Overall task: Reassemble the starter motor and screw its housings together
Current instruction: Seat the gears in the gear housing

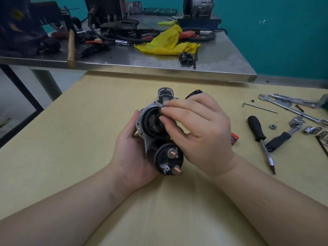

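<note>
Left grip (131,148) cradles one starter motor (159,135); right grip (197,128) pinches one small gear (161,112).

Teal wall (284,41) behind steel bench (159,68), wooden table (71,139).

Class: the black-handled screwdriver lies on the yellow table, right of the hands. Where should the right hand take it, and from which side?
Grip the black handle, coming from above with fingers across it. It lies flat, thick and free of neighbours, nearest the right hand; the thin shaft crosses a ratchet handle.

Two bare forearms entering from the lower corners of the frame; no sleeves, left hand (132,153) and right hand (198,132) ungloved.
</note>
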